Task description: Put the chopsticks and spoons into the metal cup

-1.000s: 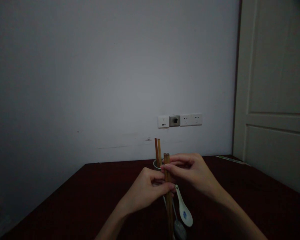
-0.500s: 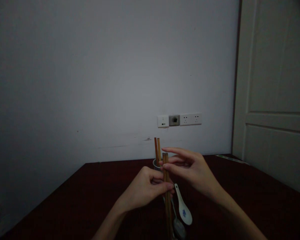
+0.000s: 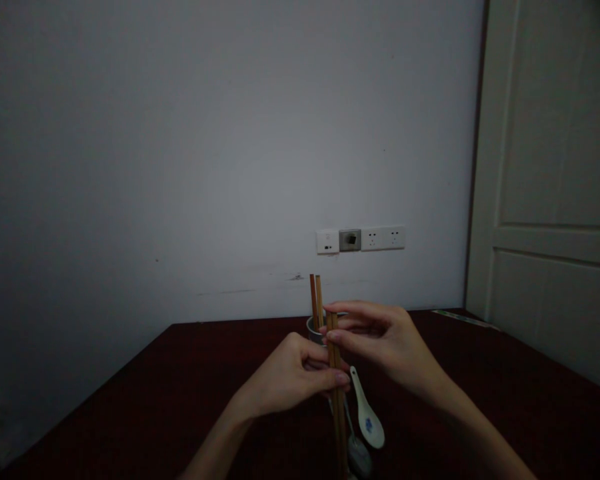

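Observation:
My left hand [image 3: 290, 380] is closed around the middle of a pair of brown wooden chopsticks [image 3: 337, 413], held upright over the dark red table [image 3: 145, 407]. My right hand [image 3: 380, 340] pinches the top ends of the same chopsticks with its fingertips. Just behind them a small grey cup [image 3: 313, 329] holds another pair of chopsticks [image 3: 315, 300] standing upright. A white ceramic spoon with a blue mark [image 3: 366, 415] and a metal spoon [image 3: 356, 448] lie on the table under my hands.
A pale wall [image 3: 180, 167] rises behind the table, with a row of sockets [image 3: 360, 239] low on it. A white door [image 3: 555, 200] stands at the right. A thin light strip [image 3: 460, 319] lies at the table's far right corner.
My right hand's fingers lifted off the chopstick tops and spread half a second ago, then came back down onto them. The left hand has kept its grip.

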### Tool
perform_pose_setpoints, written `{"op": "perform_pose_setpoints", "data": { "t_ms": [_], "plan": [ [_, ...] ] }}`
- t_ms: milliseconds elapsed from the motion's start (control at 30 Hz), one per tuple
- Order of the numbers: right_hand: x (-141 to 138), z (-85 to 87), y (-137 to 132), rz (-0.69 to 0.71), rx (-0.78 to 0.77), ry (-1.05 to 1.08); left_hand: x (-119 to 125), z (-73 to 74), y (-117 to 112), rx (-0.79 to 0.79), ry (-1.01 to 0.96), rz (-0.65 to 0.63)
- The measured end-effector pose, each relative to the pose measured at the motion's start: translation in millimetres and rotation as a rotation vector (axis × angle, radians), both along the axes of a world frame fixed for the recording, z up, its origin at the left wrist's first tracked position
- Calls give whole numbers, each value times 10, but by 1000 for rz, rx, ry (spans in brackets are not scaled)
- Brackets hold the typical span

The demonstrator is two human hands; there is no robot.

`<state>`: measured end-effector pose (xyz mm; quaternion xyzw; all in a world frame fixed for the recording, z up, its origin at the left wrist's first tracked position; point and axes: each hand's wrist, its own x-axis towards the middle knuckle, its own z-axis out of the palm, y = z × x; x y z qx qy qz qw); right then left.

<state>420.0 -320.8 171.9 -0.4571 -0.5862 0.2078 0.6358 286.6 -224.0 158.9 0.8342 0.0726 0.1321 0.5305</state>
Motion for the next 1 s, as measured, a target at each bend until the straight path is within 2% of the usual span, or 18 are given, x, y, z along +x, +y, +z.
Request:
{"op": "perform_pose_setpoints", "data": {
  "t_ms": [200, 1000],
  "plan": [
    [6, -17, 4, -4, -18, -12, 8, -9, 5, -52, 29, -15],
    [28, -30, 29, 5, -27, 16, 40, -38, 50, -21, 58, -13]
  ]
}}
